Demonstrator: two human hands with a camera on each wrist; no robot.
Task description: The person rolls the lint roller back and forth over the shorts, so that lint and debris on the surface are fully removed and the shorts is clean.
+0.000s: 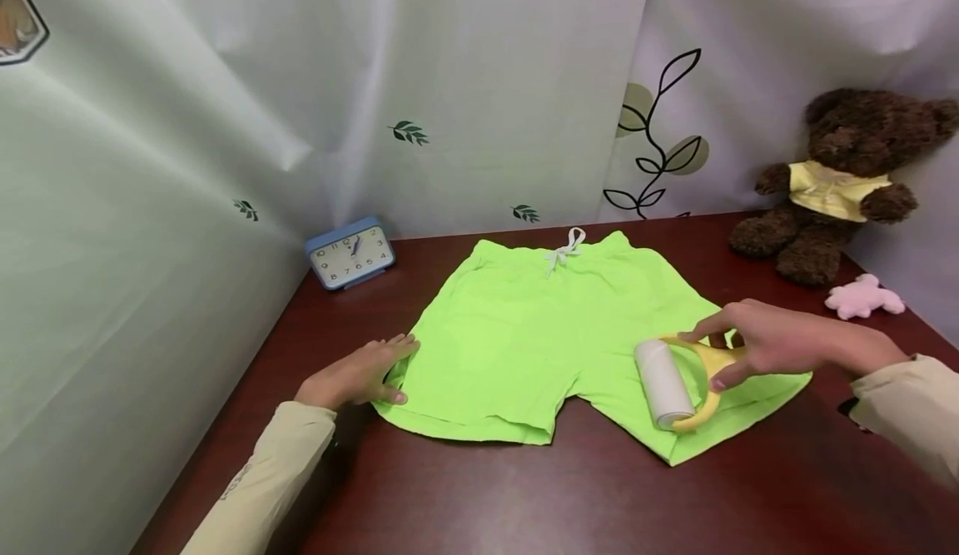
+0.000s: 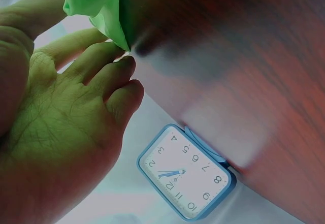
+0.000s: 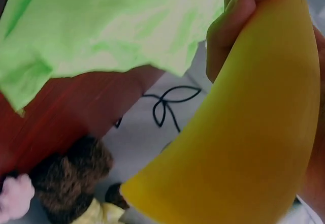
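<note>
Neon green shorts (image 1: 517,330) with a white drawstring (image 1: 567,249) lie spread flat, waistband toward the wall. My right hand (image 1: 772,340) grips the yellow handle of a lint roller (image 1: 665,382), whose white cylinder is over the right leg of the shorts. In the right wrist view that yellow handle (image 3: 238,117) fills much of the picture, and the roller's cylinder is out of sight. At the left edge of the shorts rests my left hand (image 1: 363,374), fingers extended and thumb apart. The left wrist view shows its palm (image 2: 71,107) beside a fold of green cloth (image 2: 96,5).
A blue alarm clock (image 1: 350,254) stands at the back left of the dark red table (image 1: 479,505). On the back right sit a brown teddy bear (image 1: 832,180) in a yellow top and a small pink plush toy (image 1: 864,298). Pale patterned sheeting (image 1: 479,81) hangs behind.
</note>
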